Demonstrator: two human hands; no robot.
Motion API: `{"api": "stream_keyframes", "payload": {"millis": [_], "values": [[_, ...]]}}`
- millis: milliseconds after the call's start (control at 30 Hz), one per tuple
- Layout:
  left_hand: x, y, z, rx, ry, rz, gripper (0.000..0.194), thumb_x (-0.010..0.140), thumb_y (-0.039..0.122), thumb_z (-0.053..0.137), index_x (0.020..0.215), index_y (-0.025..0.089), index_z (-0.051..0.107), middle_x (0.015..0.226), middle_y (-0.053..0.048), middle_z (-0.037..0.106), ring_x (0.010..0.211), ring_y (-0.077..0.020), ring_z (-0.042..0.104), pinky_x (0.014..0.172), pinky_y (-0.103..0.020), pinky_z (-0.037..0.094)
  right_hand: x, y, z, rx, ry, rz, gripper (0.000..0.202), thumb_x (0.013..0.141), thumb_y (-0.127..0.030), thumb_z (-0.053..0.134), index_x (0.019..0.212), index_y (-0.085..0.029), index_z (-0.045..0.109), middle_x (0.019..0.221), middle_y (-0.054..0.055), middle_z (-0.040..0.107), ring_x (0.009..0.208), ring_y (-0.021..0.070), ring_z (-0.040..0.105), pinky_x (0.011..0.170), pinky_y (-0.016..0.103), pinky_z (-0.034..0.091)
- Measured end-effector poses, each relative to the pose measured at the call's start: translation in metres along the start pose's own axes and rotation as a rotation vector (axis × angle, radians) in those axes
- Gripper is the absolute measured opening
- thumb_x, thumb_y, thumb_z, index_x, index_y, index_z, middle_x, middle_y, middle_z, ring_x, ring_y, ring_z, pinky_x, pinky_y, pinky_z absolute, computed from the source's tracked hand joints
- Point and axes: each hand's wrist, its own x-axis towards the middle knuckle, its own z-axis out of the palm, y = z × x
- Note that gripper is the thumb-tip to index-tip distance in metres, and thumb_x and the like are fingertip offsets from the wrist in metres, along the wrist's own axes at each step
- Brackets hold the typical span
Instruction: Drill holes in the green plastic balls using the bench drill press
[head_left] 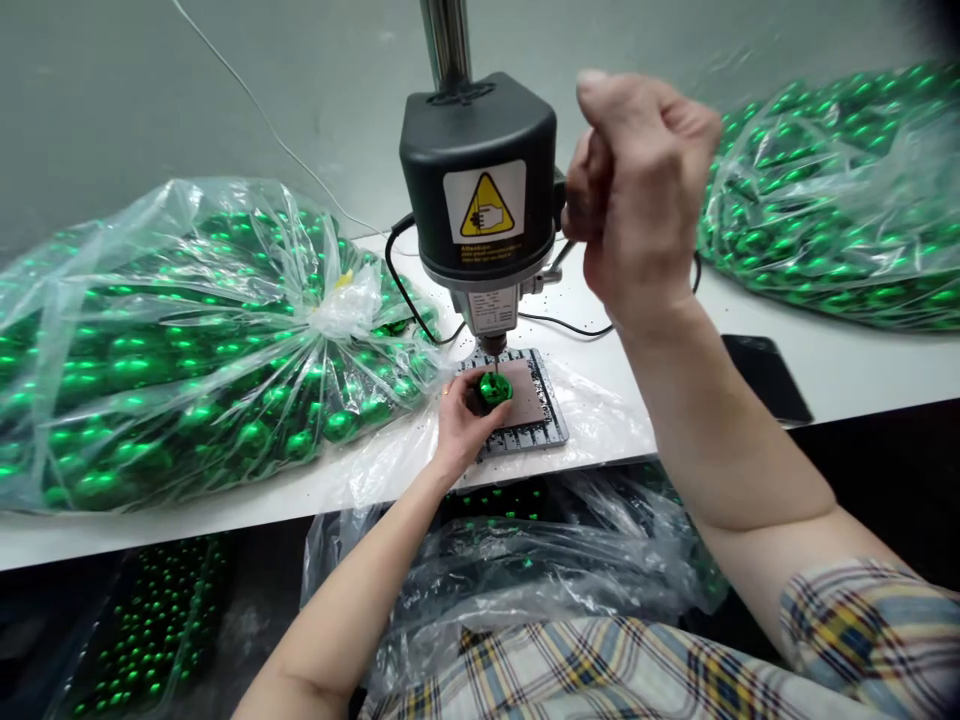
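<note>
A shiny green ball (496,390), like a Christmas bauble, is pinched between the thumb and fingers of my left hand (466,415). It sits on a flat pad (529,385) over the slotted metal base (556,430) of a small drill press (480,190). Directly above the ball is the drill bit (495,364), its tip at or very close to the ball's top. My right hand (645,190) is raised beside the black motor housing, fingers closed round the press's feed lever. Most of that lever is hidden by the hand, which looks slightly blurred.
Large clear bags of green balls lie left (225,360) and right (840,200) on the white table (862,370). A dark phone (765,378) rests near the right edge. Dark shavings dot the base. Below the edge hangs an open plastic bag (510,560); more balls (150,620) lie lower left.
</note>
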Motion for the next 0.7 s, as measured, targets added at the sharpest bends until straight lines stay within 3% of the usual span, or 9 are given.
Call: {"api": "stream_keyframes", "payload": {"millis": [67, 100, 233, 300, 367, 433, 600, 633, 700], "values": [[-0.014, 0.015, -0.019, 0.077, -0.042, -0.061, 0.044, 0.070, 0.029, 0.079, 0.109, 0.018, 0.062, 0.103, -0.007, 0.067, 0.096, -0.0229, 0.064, 0.086, -0.035, 0.051, 0.017, -0.003, 0.007, 0.071, -0.003, 0.144, 0.050, 0.094, -0.009, 0.051, 0.048, -0.024, 0.037, 0.041, -0.006, 0.030, 0.035, 0.0086, 0.020, 0.034, 0.029, 0.013], [-0.024, 0.022, -0.031, 0.112, -0.156, -0.090, 0.043, 0.070, 0.029, 0.078, 0.108, 0.018, 0.061, 0.099, -0.006, 0.068, 0.090, -0.0216, 0.064, 0.080, -0.033, 0.051, 0.022, -0.003, 0.009, 0.096, 0.004, 0.185, 0.051, 0.094, -0.007, 0.050, 0.047, -0.023, 0.037, 0.040, -0.007, 0.028, 0.036, 0.0082, 0.019, 0.034, 0.028, 0.011], [-0.068, 0.042, -0.077, 0.397, -1.020, -0.042, 0.049, 0.070, 0.040, 0.082, 0.110, 0.018, 0.064, 0.100, -0.007, 0.072, 0.088, -0.0256, 0.068, 0.072, -0.032, 0.051, 0.023, 0.004, 0.009, 0.149, 0.016, 0.187, 0.051, 0.093, -0.006, 0.049, 0.047, -0.022, 0.039, 0.040, -0.006, 0.029, 0.035, 0.0074, 0.017, 0.034, 0.027, 0.007], [-0.080, 0.046, -0.091, 0.573, -1.174, 0.035, 0.054, 0.071, 0.050, 0.082, 0.111, 0.017, 0.067, 0.107, -0.012, 0.072, 0.096, -0.0314, 0.069, 0.078, -0.035, 0.051, 0.020, 0.007, 0.009, 0.178, 0.007, 0.146, 0.049, 0.093, -0.008, 0.051, 0.047, -0.022, 0.041, 0.041, -0.006, 0.032, 0.035, 0.0070, 0.017, 0.033, 0.027, 0.007], [-0.075, 0.048, -0.100, 0.580, -1.161, 0.067, 0.054, 0.078, 0.056, 0.076, 0.114, 0.016, 0.068, 0.112, -0.014, 0.072, 0.099, -0.0319, 0.069, 0.081, -0.036, 0.051, 0.018, 0.008, 0.008, 0.200, 0.009, 0.120, 0.047, 0.091, -0.009, 0.052, 0.047, -0.022, 0.043, 0.041, -0.005, 0.033, 0.035, 0.0069, 0.018, 0.033, 0.027, 0.006], [-0.050, 0.049, -0.104, 0.461, -1.026, 0.058, 0.046, 0.089, 0.055, 0.066, 0.117, 0.019, 0.068, 0.112, -0.011, 0.074, 0.095, -0.0270, 0.070, 0.079, -0.033, 0.052, 0.018, 0.008, 0.008, 0.203, 0.021, 0.118, 0.046, 0.090, -0.009, 0.052, 0.046, -0.022, 0.044, 0.042, -0.004, 0.034, 0.034, 0.0071, 0.018, 0.033, 0.027, 0.006], [0.075, 0.024, -0.104, 0.519, -0.191, 0.073, 0.030, 0.099, 0.024, 0.045, 0.115, 0.015, 0.069, 0.100, -0.012, 0.075, 0.090, -0.0238, 0.069, 0.082, -0.034, 0.051, 0.019, 0.008, 0.008, 0.182, 0.026, 0.125, 0.045, 0.089, -0.011, 0.053, 0.048, -0.022, 0.042, 0.043, -0.004, 0.033, 0.034, 0.0069, 0.019, 0.033, 0.027, 0.005], [0.101, 0.014, -0.102, 0.619, -0.132, 0.048, 0.030, 0.097, 0.018, 0.045, 0.113, 0.014, 0.070, 0.101, -0.013, 0.074, 0.095, -0.0253, 0.069, 0.086, -0.036, 0.050, 0.019, 0.008, 0.008, 0.167, 0.027, 0.129, 0.045, 0.089, -0.011, 0.053, 0.048, -0.022, 0.042, 0.043, -0.004, 0.033, 0.034, 0.0068, 0.019, 0.033, 0.027, 0.006], [0.141, -0.007, -0.097, 0.819, -0.175, -0.026, 0.025, 0.089, 0.008, 0.051, 0.102, 0.012, 0.073, 0.104, -0.016, 0.073, 0.107, -0.0294, 0.067, 0.095, -0.039, 0.048, 0.019, 0.009, 0.008, 0.139, 0.028, 0.137, 0.044, 0.090, -0.011, 0.053, 0.048, -0.022, 0.041, 0.043, -0.004, 0.034, 0.035, 0.0068, 0.020, 0.034, 0.027, 0.006]]}}
